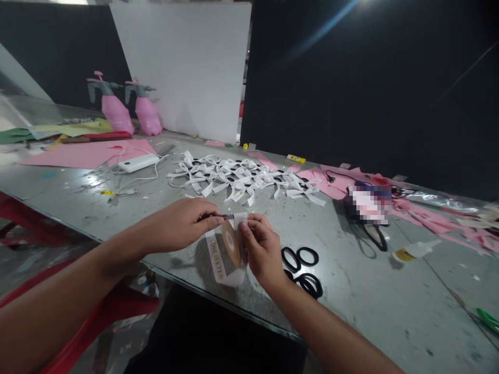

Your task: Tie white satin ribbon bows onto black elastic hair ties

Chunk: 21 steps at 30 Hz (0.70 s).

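Near the front edge of the grey table [351,317], both hands meet over a ribbon spool [228,241]. The left hand [187,223] is almost closed, thumb and fingertips pinching a dark slim piece [226,215] that reaches the ribbon; whether it is an elastic band or a tool, I cannot tell. The right hand [263,246] is loosely curled, its thumb and fingers closed on the white ribbon [240,221] beside the spool. A printed loop of ribbon [216,259] with gold lettering hangs below, close to the tabletop.

Just right of the right hand lie several bare black bands [307,256], some overlapping, with no ribbon on them. Beyond the hands, toward the middle of the table, spreads a wide heap of ribbon-tied bands [237,179]. By the look of it, much of the work is done: the heap far outnumbers the bare bands, which have yet to be tied, and the piece in the hands seems unfinished.

Farther left are a white power bank [136,163], pink paper [86,156] and two pink spray bottles [117,114]. On the right lie a small glue bottle [413,253] and a green handle [488,319].
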### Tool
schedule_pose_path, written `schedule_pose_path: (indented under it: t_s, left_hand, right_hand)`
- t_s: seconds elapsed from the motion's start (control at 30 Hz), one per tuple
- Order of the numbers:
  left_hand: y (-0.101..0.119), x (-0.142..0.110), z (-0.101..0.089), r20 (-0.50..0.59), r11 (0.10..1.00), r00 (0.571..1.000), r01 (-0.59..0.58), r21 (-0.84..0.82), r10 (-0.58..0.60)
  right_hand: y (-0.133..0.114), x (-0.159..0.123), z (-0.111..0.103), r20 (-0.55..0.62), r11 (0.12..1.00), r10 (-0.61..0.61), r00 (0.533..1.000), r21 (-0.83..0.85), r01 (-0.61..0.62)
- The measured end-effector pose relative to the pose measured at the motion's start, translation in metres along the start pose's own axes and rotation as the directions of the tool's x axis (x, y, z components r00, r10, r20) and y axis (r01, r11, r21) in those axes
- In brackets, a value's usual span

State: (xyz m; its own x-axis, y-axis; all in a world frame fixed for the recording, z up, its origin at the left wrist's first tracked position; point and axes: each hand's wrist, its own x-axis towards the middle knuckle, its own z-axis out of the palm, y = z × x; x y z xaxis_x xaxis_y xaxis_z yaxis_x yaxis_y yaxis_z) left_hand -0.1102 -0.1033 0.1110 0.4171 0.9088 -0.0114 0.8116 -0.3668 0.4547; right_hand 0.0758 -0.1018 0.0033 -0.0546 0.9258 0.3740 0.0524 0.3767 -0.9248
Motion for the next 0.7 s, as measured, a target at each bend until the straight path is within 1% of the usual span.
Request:
schedule_pose_path:
  t_s: [0.1,0.2,0.3,0.53,0.7]
  left_hand:
    - [-0.0004,0.0003,0.0026,-0.004,0.999,1.0,0.011,0.044,-0.011]
    - [-0.0002,0.0017,0.0035,0.002,1.0,1.0,0.028,0.008,-0.028]
    - [0.0008,0.0028,0.0036,-0.002,0.999,1.0,-0.011,-0.042,0.011]
    - [0.0038,0.0041,0.0066,-0.044,0.996,0.996,-0.079,-0.036,0.077]
    - [0.0091,0.0034,0.0065,-0.04,0.999,0.999,-0.025,0.02,0.026]
  right_hand:
    - [0.0001,0.0002,0.0,-0.001,1.0,-0.013,1.0,-0.02,0.013]
    - [-0.0002,0.0003,0.0003,-0.009,0.999,-0.026,1.0,-0.034,0.025]
    - [-0.0005,0.0003,0.0006,-0.011,0.999,-0.039,0.999,-0.036,0.039]
    - [-0.0002,0.0,-0.0014,0.015,0.997,-0.061,0.998,-0.048,0.062]
    - [0.0004,-0.0005,-0.0012,0.02,0.997,-0.07,0.997,-0.039,0.071]
